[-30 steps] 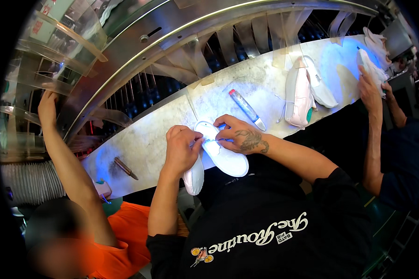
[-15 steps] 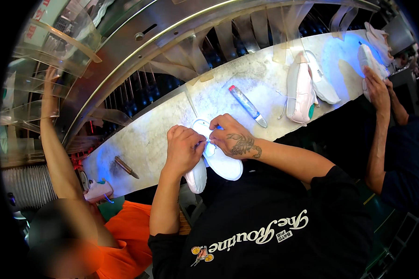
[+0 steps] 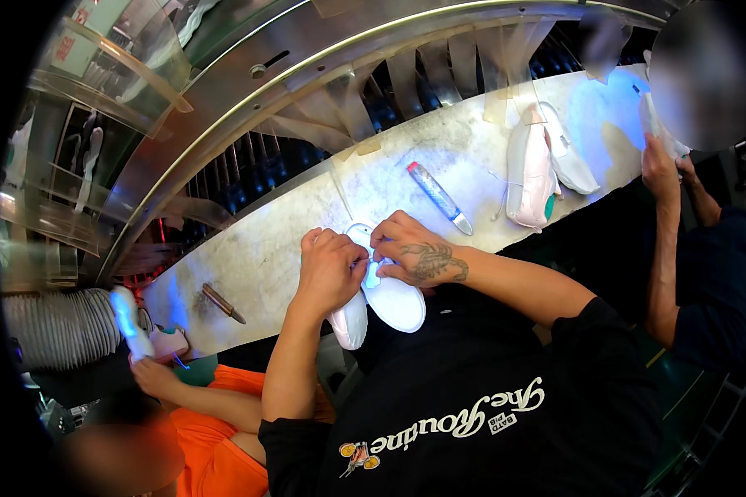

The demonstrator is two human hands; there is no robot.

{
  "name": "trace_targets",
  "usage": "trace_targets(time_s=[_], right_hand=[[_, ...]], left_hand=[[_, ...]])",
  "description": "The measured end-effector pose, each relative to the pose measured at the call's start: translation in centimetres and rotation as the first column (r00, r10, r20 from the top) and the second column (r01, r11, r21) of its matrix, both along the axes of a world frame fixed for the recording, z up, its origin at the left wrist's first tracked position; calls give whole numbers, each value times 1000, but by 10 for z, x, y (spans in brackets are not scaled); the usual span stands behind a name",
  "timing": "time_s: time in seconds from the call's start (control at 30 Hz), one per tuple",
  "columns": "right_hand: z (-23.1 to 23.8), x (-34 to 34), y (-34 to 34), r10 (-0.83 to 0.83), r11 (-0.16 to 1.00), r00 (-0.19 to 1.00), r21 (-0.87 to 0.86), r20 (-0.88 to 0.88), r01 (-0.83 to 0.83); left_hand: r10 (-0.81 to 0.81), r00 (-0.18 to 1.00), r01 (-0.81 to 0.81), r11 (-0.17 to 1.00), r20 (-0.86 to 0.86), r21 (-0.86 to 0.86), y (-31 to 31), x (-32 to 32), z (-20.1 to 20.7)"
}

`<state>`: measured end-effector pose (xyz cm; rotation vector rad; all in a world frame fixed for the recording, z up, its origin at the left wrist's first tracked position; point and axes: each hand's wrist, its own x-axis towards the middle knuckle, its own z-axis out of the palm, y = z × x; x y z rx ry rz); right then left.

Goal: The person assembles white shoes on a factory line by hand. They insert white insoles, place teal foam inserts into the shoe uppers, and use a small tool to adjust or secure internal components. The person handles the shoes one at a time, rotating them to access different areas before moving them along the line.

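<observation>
Both my hands meet over a white shoe sole [image 3: 396,305], brightly lit with bluish light. My left hand [image 3: 331,267] is closed at the sole's left side, its fingertips bent together. My right hand [image 3: 408,250], with a tattoo on its back, curls over the sole's middle from the right, fingers pinched. Whatever lies between the fingertips is too small to make out. Under my left hand a pale pink shoe upper [image 3: 350,321] sticks out beside the sole, past the bench's near edge. My hands hide the middle of both pieces.
On the pale bench [image 3: 282,248] lie a red-ended knife [image 3: 439,197] and a brown-handled tool [image 3: 223,303]. A pink upper [image 3: 529,170] and white sole [image 3: 568,157] lie right. Metal machinery with clear strips [image 3: 340,116] borders the far side. People work on both sides.
My hands stay at the sole with small finger shifts. The person in orange has drawn an arm back from the racks and now holds a white sole. The person at right leans in.
</observation>
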<state>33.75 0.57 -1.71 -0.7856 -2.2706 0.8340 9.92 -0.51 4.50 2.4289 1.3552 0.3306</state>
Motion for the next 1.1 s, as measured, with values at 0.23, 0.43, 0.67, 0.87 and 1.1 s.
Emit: trace_targets(time_s=[0.23,0.43,0.67,0.87,1.1], right_hand=[[-14,-4,-5,-56,998,996,-39,-63,54],[-8,-13,-1,-58,998,997,-36,56,60],[-23,-11,-10,-122,989,990,78,-68,127],[-25,2,-10,-71,996,982,49,-173,81],[-6,-8,-9,-94,990,992,100,-89,103]], left_hand=[[-23,999,23,1000,29,8,-3,-1,3],[1,1000,-1,1000,10,-5,-4,-4,-3],[7,1000,-7,1000,11,12,-5,-3,-3],[2,1000,-3,1000,24,2,-3,-2,-4],[-6,999,5,1000,38,6,-3,-3,-3]])
